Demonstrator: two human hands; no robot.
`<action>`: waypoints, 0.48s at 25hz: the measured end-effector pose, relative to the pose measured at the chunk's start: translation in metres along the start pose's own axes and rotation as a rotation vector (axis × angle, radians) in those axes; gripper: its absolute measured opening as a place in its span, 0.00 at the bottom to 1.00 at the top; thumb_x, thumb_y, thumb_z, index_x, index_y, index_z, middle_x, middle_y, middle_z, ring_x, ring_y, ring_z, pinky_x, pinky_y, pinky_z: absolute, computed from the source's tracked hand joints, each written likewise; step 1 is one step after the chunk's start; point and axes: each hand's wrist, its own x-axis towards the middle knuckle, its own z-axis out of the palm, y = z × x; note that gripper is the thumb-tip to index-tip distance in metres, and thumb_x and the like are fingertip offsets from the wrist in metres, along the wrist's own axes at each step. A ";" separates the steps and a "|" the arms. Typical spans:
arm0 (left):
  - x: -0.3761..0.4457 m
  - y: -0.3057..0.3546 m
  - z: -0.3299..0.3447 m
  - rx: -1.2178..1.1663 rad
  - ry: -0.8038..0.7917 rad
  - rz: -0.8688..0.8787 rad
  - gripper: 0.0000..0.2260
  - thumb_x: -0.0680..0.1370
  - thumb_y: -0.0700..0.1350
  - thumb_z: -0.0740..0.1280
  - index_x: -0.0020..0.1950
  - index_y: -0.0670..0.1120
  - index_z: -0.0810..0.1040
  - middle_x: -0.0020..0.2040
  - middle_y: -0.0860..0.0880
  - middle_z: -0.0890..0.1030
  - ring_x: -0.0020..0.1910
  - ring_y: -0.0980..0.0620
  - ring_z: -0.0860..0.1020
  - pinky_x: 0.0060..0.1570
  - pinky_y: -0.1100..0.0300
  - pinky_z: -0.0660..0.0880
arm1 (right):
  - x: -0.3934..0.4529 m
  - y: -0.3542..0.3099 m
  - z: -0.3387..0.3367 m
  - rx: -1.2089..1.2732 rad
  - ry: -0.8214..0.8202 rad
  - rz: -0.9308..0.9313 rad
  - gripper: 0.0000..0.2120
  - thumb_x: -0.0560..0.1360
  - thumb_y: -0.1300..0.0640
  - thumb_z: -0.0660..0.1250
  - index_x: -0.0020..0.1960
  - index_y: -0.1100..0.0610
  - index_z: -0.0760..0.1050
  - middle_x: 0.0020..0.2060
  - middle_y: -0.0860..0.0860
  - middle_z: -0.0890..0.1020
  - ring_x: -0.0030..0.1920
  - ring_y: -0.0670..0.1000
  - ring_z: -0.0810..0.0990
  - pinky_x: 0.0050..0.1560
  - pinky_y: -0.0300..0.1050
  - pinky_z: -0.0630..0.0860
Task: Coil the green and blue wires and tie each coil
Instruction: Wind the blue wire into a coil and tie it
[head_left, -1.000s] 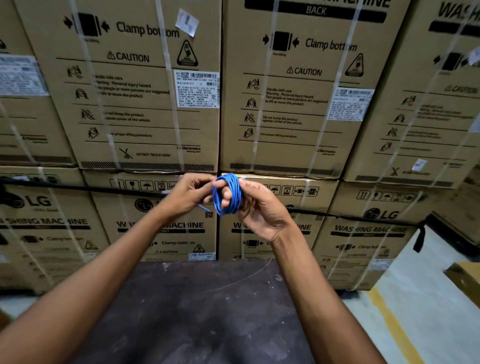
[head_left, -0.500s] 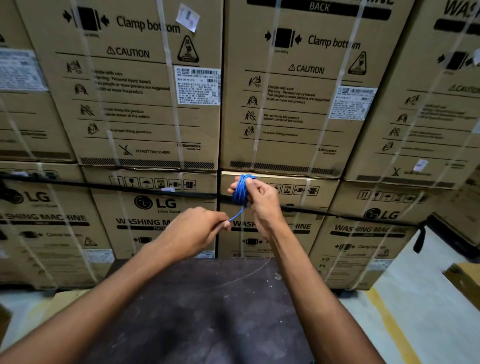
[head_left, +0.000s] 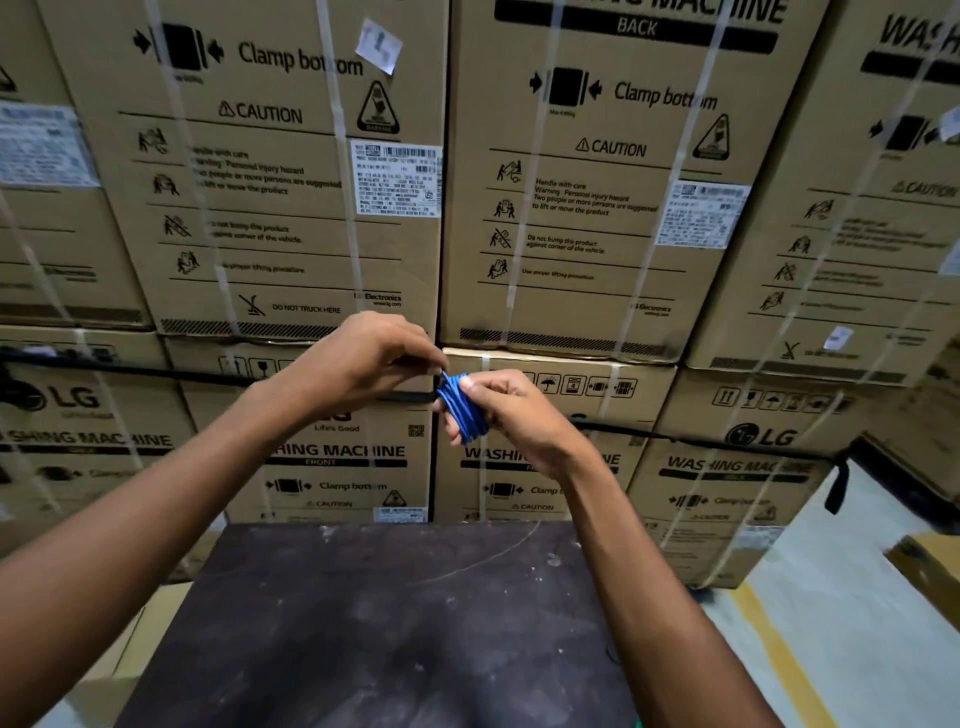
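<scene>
A small coil of blue wire (head_left: 462, 410) is held up in the air above the far edge of the dark table (head_left: 395, 623). My right hand (head_left: 514, 415) grips the coil, thumb on top and fingers curled round it. My left hand (head_left: 363, 358) sits just left of and above the coil, its fingertips pinching the wire's loose end at the coil's top. A sliver of green (head_left: 638, 723) shows at the bottom edge by my right forearm; I cannot tell what it is.
Stacked cardboard washing-machine boxes (head_left: 571, 208) with white straps form a wall just beyond the table. A pale floor with a yellow line (head_left: 779, 649) lies to the right, with a cardboard box corner (head_left: 930, 566) at the far right.
My left hand rose from below the coil, where it had pulled the loose end down and left, up to the coil's top. The coil sits lower in my right hand.
</scene>
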 end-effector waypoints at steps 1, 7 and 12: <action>-0.001 -0.001 0.002 -0.094 0.016 -0.054 0.07 0.76 0.44 0.74 0.53 0.48 0.87 0.47 0.53 0.86 0.46 0.55 0.84 0.48 0.53 0.80 | -0.001 0.000 0.000 0.072 -0.006 -0.011 0.20 0.86 0.55 0.56 0.58 0.72 0.78 0.41 0.62 0.82 0.40 0.57 0.82 0.47 0.48 0.79; -0.004 0.006 0.015 -0.688 0.076 -0.300 0.03 0.75 0.37 0.74 0.45 0.38 0.84 0.49 0.41 0.87 0.50 0.41 0.86 0.54 0.46 0.82 | -0.010 -0.003 0.007 0.348 -0.043 -0.068 0.16 0.82 0.53 0.63 0.53 0.66 0.80 0.32 0.54 0.79 0.32 0.51 0.77 0.39 0.41 0.76; -0.011 0.017 0.031 -1.011 0.087 -0.432 0.10 0.76 0.36 0.71 0.37 0.42 0.73 0.53 0.38 0.85 0.41 0.45 0.79 0.39 0.59 0.75 | -0.012 -0.001 0.011 0.409 0.001 -0.059 0.07 0.77 0.59 0.68 0.47 0.63 0.81 0.28 0.51 0.76 0.27 0.49 0.74 0.34 0.39 0.74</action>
